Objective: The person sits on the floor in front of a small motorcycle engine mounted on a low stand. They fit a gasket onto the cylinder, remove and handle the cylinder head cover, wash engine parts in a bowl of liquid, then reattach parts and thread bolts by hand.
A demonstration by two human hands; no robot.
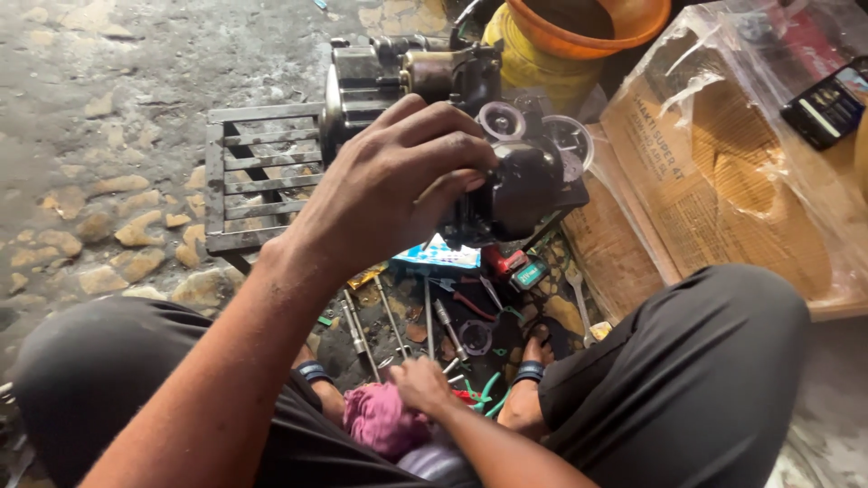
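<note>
Left hand (398, 181), centre of frame, fingers curled down onto the top of the dark engine block (506, 172); touching it, real grip can't be confirmed. Engine sits upper centre on a metal grate stand (258, 176). Right hand (420, 384), bottom centre, closed on a pink rag (380, 420) (held against the lap). Loose wrenches and rods (398, 321) lie on the ground between the feet. Orange basin (588, 23) at top, plastic-wrapped cardboard box (723, 172) on the right.
</note>
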